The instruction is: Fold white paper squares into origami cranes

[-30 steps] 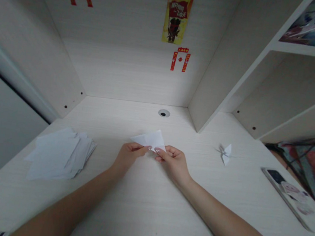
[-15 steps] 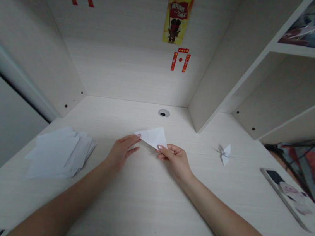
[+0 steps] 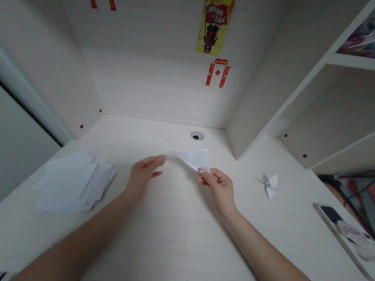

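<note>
Pale table (image 3: 158, 248) spans the foreground; paper stack (image 3: 66, 184) lies left, presumably for easy reach. Left hand (image 3: 141, 175): grip loosely parted, nothing held. Right hand (image 3: 221, 191): grip pinching folded paper (image 3: 194, 158) by its near corner, apparently for control, short of the cable hole (image 3: 197, 136).

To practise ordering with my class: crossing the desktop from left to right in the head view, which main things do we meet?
White paper stack, left grip, folded paper, right grip, small pointed white object, phone.
</note>
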Available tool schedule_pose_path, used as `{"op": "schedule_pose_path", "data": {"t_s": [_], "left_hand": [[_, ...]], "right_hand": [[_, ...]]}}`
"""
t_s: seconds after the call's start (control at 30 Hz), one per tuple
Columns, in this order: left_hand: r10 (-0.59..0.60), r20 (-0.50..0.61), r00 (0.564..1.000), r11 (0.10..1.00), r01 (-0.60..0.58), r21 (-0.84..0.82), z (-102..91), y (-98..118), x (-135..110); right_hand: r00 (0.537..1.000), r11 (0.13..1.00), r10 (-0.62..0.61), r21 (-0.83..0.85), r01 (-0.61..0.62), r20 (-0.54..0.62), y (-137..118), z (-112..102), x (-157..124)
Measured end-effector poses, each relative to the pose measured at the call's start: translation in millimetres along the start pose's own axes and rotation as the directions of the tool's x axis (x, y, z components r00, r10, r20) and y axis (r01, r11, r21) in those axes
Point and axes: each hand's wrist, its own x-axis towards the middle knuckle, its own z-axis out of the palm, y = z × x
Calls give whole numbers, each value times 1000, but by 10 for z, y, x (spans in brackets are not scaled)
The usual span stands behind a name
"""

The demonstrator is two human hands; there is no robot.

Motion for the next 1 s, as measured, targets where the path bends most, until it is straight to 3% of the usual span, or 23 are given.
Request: {"op": "schedule_pose_path", "data": {"t_s": [0.13,0.27,0.4,0.6,1.0], "left_hand": [[-48,161,986,992,27,127,123,-77,-107],[-32,133,991,993,16,117,144,-120,-121],[-6,111,994,991,-9,131,122,-118,-101],[25,194,981,969,-71,237,133,-112,-110],[74,229,971,945,-142,295,113,-132,-74]], "right_hand": [[996,1000,16,-12,-15,92,32,42,-37],[980,996,85,-16,-83,179,89,90,-62],[967,998,36,34,-46,251,109,85,-53],[964,998,20,51,-34,267,130,49,-20],[970,1000,-12,11,10,243,114,27,-13]]}}
